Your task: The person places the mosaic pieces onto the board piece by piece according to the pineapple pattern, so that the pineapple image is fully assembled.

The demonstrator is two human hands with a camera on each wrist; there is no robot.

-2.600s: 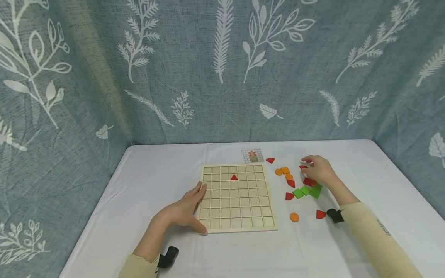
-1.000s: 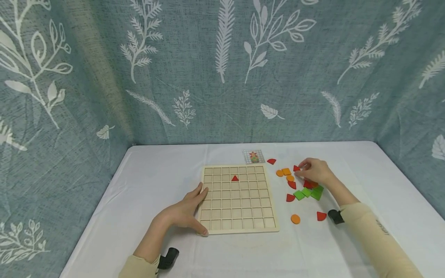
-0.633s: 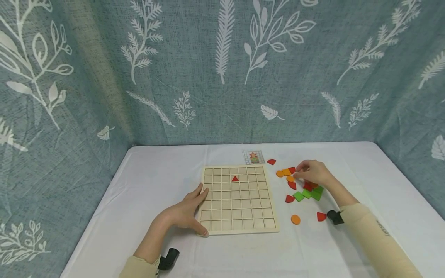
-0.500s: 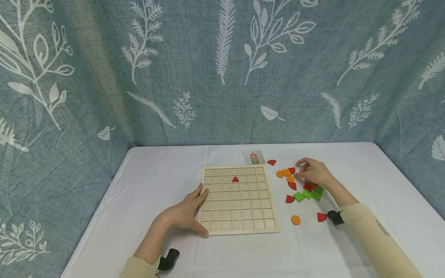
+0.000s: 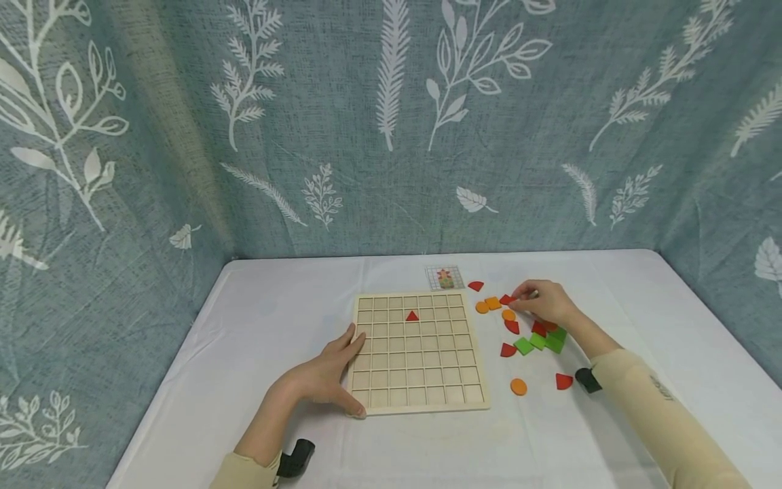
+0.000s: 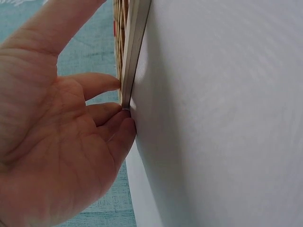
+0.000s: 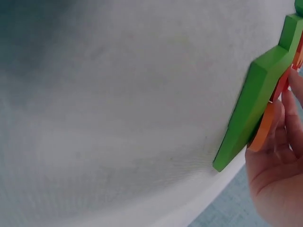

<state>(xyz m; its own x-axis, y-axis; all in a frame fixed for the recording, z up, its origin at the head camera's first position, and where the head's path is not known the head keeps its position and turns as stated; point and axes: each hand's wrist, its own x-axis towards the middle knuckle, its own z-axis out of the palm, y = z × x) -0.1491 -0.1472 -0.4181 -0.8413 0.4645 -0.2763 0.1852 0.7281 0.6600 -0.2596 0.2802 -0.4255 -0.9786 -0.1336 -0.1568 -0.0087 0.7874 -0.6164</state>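
The wooden grid board (image 5: 455,406) lies flat on the white table, with a red triangle tile (image 5: 412,316) in one upper cell. My left hand (image 5: 324,370) rests along the board's left edge, fingers extended and thumb by the front corner. Close up, the left wrist view has the fingertips touching the board's side (image 6: 135,52). Right of the board, my right hand (image 5: 546,302) pinches a small red tile (image 5: 506,299) between thumb and fingertips, partly hidden by them. An orange square tile (image 5: 493,303) and an orange round tile (image 5: 482,308) lie just left of it.
Below the right hand lie several green square tiles (image 5: 523,346), red quarter-circle tiles (image 5: 508,350) and an orange round tile (image 5: 518,387). A printed pattern card (image 5: 444,278) sits behind the board. Patterned curtains surround the table (image 5: 293,292).
My right hand brought the red tile left beside the orange square, loosened its fingers, then closed on it again. The red tile and two orange tiles have shifted left. The left hand stays put.
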